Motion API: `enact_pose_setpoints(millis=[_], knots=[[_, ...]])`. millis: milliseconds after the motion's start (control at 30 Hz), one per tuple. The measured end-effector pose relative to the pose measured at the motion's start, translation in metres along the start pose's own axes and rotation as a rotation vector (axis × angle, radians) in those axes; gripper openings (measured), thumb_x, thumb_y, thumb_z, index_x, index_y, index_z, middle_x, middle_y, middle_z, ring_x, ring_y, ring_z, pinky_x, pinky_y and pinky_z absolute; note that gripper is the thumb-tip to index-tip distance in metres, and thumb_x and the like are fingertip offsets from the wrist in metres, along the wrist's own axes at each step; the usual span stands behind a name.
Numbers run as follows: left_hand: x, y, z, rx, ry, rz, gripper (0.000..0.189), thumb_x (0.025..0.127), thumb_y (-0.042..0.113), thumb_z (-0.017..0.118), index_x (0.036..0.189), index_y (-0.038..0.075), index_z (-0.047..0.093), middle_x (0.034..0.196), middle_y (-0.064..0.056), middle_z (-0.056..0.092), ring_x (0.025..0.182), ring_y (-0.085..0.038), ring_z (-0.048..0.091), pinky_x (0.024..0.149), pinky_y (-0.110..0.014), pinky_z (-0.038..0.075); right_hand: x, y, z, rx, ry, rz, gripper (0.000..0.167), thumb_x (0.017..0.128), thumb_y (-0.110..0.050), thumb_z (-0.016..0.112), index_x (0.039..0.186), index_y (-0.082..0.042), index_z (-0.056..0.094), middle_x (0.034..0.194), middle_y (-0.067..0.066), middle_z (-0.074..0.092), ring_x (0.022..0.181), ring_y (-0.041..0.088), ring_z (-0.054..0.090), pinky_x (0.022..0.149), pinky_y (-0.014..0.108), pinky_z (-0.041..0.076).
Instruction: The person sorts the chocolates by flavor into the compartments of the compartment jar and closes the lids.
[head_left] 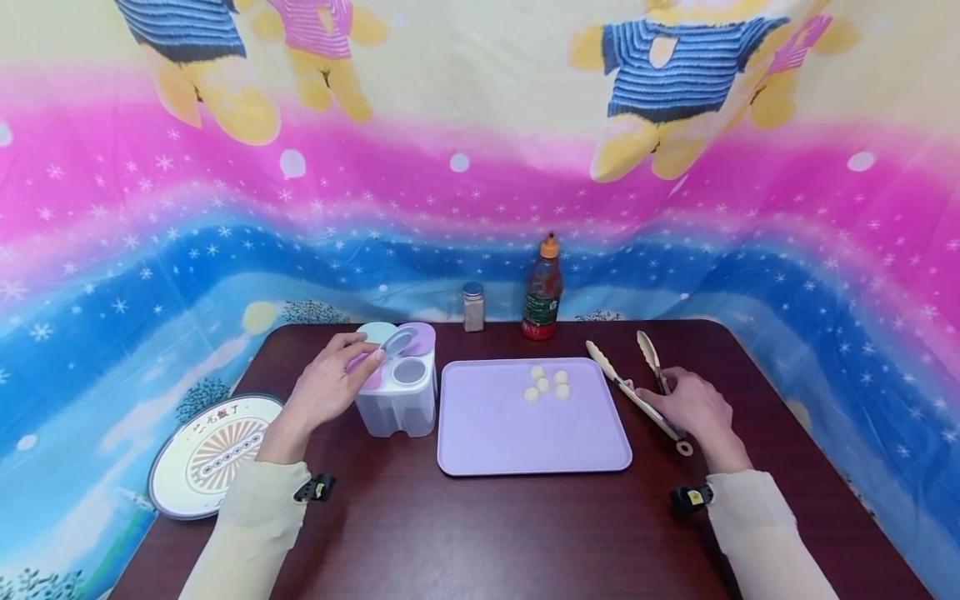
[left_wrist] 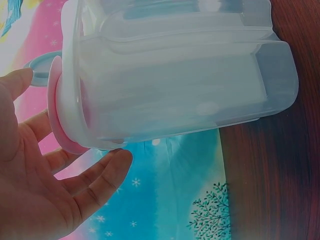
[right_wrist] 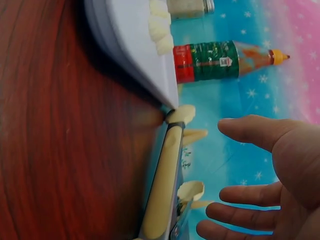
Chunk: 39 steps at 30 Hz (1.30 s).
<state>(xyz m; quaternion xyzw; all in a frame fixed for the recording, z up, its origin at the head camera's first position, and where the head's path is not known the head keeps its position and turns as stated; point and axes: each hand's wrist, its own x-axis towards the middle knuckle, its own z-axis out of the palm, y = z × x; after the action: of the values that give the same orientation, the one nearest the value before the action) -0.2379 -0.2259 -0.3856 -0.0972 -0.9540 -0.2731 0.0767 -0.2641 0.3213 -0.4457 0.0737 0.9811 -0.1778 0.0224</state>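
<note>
Green label [head_left: 540, 309] illegible; grey plastic lid [head_left: 402, 340] pinched by left hand [head_left: 324, 383]; beige tongs [head_left: 628, 390] aimed at surface's [head_left: 487, 533] far edge; right hand [head_left: 696, 407] spread, empty.

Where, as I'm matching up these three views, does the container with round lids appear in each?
Head: the container stands left of centre, beside the purple tray.
Left wrist: the container fills the upper middle, lids to the left.
Right wrist: not in it.
Shared landmark: the snowflake-patterned backdrop, in all three.
</note>
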Motion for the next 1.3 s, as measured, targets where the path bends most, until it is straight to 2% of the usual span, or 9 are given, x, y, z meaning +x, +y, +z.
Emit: enact_pose_setpoints(millis=[200,367,767,1100,1300], knots=[[0.000,0.000,0.000,0.004,-0.001,-0.005,0.061,0.102,0.057,0.040,0.134,0.010,0.062,0.152,-0.014,0.043,0.138,-0.039,0.046,0.112,-0.062,0.036,0.003,0.007,0.004,-0.024,-0.016,0.020,0.097,0.081,-0.075,0.062,0.142,-0.001,0.045,0.122,0.027,0.060,0.094,0.040,0.060,0.065,0.048,0.045],[0.000,-0.001,0.000,0.000,0.000,0.001,0.060,0.103,0.056,0.040,0.133,0.010,0.063,0.152,-0.015,0.044,0.138,-0.039,0.046,0.112,-0.062,0.036,0.006,0.011,0.009,-0.042,-0.054,0.039,0.103,0.080,-0.075,0.062,0.143,0.003,0.042,0.130,0.032,0.055,0.102,0.046,0.059,0.069,0.052,0.046],[0.000,-0.001,0.000,-0.001,0.000,0.005,0.060,0.103,0.056,0.040,0.134,0.010,0.063,0.152,-0.015,0.043,0.138,-0.039,0.046,0.111,-0.062,0.036,0.013,0.014,0.017,-0.046,-0.082,0.043,0.104,0.078,-0.071,0.067,0.142,0.007,0.043,0.127,0.035,0.054,0.098,0.046,0.058,0.069,0.053,0.046],[0.001,-0.003,0.001,0.003,0.016,0.028,0.057,0.103,0.054,0.041,0.131,0.011,0.064,0.152,-0.014,0.045,0.138,-0.038,0.046,0.110,-0.060,0.038,0.017,0.018,0.022,-0.050,-0.086,0.078,0.099,0.079,-0.065,0.069,0.143,0.006,0.042,0.130,0.037,0.053,0.104,0.050,0.057,0.071,0.055,0.047],[0.001,-0.002,0.001,0.004,0.008,0.022,0.058,0.103,0.055,0.040,0.133,0.011,0.064,0.152,-0.015,0.044,0.138,-0.039,0.046,0.110,-0.061,0.038,0.015,0.020,0.018,-0.026,-0.083,0.064,0.096,0.081,-0.060,0.070,0.140,0.010,0.042,0.123,0.036,0.053,0.093,0.045,0.058,0.066,0.050,0.048]])
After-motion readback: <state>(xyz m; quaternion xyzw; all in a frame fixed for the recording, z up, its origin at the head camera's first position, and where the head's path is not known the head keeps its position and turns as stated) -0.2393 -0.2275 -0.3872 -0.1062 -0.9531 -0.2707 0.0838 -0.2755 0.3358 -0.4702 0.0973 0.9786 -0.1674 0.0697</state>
